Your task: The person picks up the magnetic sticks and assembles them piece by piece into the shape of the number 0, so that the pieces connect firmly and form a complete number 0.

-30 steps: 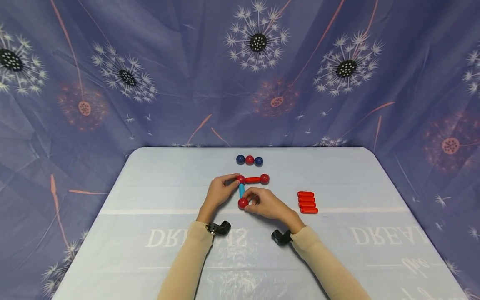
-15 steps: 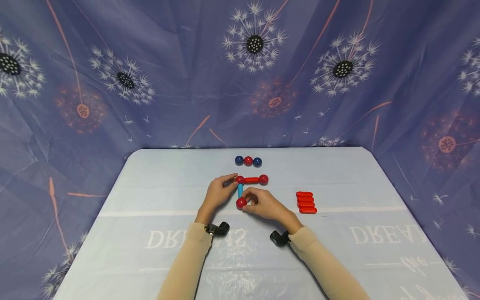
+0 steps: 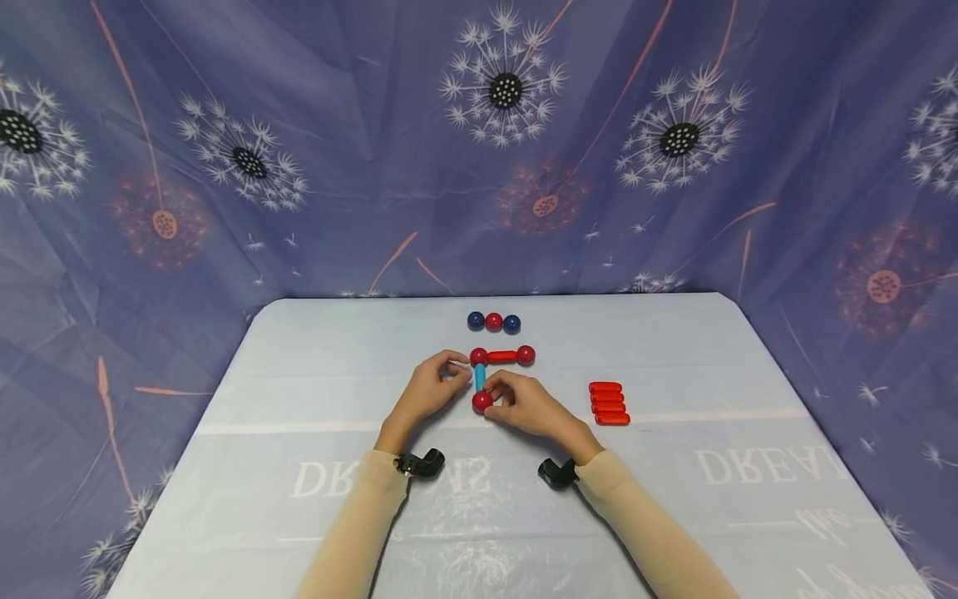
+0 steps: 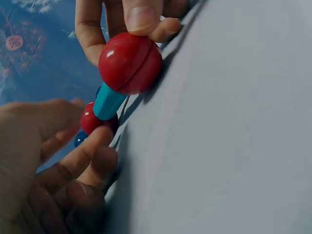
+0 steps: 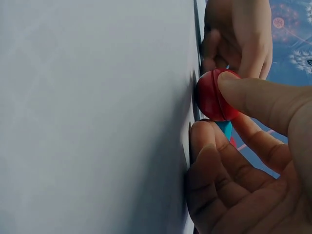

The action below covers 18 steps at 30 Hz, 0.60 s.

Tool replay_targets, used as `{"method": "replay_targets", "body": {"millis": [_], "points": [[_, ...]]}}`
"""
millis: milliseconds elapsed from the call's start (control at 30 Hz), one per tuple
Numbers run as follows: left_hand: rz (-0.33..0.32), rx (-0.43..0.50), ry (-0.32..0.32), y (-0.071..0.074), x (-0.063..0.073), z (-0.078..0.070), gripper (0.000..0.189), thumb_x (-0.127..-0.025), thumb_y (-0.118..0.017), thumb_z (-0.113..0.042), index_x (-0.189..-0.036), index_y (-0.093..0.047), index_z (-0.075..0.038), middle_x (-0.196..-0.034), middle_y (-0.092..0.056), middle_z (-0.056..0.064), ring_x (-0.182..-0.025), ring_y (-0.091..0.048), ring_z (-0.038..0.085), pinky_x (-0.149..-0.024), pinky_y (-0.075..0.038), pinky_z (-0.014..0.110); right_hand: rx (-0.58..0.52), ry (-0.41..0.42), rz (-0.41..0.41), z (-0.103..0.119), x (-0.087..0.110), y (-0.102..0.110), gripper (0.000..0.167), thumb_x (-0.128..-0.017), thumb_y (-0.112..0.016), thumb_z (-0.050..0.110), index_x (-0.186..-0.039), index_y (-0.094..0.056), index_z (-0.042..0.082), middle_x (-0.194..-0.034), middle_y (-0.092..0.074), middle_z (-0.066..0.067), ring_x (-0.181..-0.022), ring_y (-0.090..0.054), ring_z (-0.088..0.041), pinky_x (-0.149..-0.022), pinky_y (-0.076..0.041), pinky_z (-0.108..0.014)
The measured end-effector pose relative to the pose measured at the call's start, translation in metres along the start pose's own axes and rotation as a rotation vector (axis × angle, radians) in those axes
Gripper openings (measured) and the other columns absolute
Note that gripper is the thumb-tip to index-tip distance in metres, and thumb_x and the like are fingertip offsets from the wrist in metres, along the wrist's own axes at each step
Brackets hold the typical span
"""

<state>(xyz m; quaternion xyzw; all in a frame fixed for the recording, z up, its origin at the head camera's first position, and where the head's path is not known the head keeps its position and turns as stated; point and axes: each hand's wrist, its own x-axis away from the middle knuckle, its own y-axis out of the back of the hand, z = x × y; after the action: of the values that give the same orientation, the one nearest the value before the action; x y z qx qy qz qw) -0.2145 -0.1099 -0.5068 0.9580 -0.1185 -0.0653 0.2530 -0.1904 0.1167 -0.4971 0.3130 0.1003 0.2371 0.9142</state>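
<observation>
On the tabletop [image 3: 299,383], the right hand [image 3: 530,405] pinches the near red ball [image 3: 481,403], on the blue rod [image 3: 481,378] — the left hand [image 3: 432,386], loosely spread, sits just beside it. One-handed twisting could swing or unseat the unbraced rod.

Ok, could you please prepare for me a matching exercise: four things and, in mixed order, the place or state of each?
1. Light blue stick
2. Four loose red sticks
3. Dark blue balls
4. Right hand

A. Either side of the farthest red ball
B. Holding the nearest red ball
C. Between two red balls
D. Side by side, to the right

Pairs: 1-C, 2-D, 3-A, 4-B
</observation>
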Motion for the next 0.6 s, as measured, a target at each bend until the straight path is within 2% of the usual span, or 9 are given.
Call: {"method": "replay_targets", "body": {"millis": [200,267,367,433,600], "points": [[0.180,0.028,-0.067,0.006,0.013,-0.003,0.028,-0.096,-0.075,-0.025,-0.121,-0.070,-0.013,-0.101,-0.076,0.006,-0.057,-0.059,0.013,-0.056,-0.053,0.028,0.013,-0.017,-0.005,-0.004,-0.003,0.005,0.031,-0.090,-0.081,0.017,-0.117,-0.067,0.012,-0.097,-0.072,-0.001,-0.073,-0.059,-0.011,-0.067,-0.050,-0.024],[0.209,0.010,-0.107,0.005,0.015,-0.003,0.031,-0.094,-0.077,-0.026,-0.123,-0.071,-0.015,-0.105,-0.076,0.004,-0.061,-0.059,0.012,-0.059,-0.052,0.027,0.019,-0.027,-0.008,-0.004,-0.003,0.006,0.032,-0.090,-0.081,0.016,-0.118,-0.066,0.012,-0.097,-0.073,-0.001,-0.075,-0.059,-0.011,-0.068,-0.051,-0.024],[0.207,-0.056,-0.164,0.003,0.016,-0.005,0.033,-0.092,-0.079,-0.025,-0.124,-0.073,-0.019,-0.113,-0.075,0.001,-0.067,-0.057,0.009,-0.064,-0.051,0.025,0.034,-0.039,-0.013,-0.005,-0.003,0.010,0.034,-0.090,-0.080,0.015,-0.121,-0.066,0.011,-0.099,-0.073,-0.001,-0.077,-0.060,-0.013,-0.071,-0.052,-0.026],[0.196,-0.108,-0.180,0.001,0.017,-0.005,0.033,-0.092,-0.079,-0.025,-0.124,-0.073,-0.021,-0.119,-0.074,-0.001,-0.070,-0.055,0.008,-0.067,-0.049,0.024,0.040,-0.056,-0.015,-0.006,0.000,0.015,0.036,-0.091,-0.080,0.015,-0.124,-0.065,0.010,-0.099,-0.072,-0.001,-0.080,-0.061,-0.014,-0.074,-0.052,-0.027],[0.172,-0.161,-0.161,-0.002,0.017,-0.007,0.032,-0.092,-0.079,-0.027,-0.123,-0.074,-0.023,-0.120,-0.074,-0.003,-0.070,-0.054,0.010,-0.069,-0.050,0.026,0.050,-0.086,-0.022,-0.012,0.015,0.039,0.039,-0.093,-0.077,0.015,-0.129,-0.064,0.006,-0.101,-0.070,-0.003,-0.085,-0.064,-0.017,-0.071,-0.054,-0.028]]}}
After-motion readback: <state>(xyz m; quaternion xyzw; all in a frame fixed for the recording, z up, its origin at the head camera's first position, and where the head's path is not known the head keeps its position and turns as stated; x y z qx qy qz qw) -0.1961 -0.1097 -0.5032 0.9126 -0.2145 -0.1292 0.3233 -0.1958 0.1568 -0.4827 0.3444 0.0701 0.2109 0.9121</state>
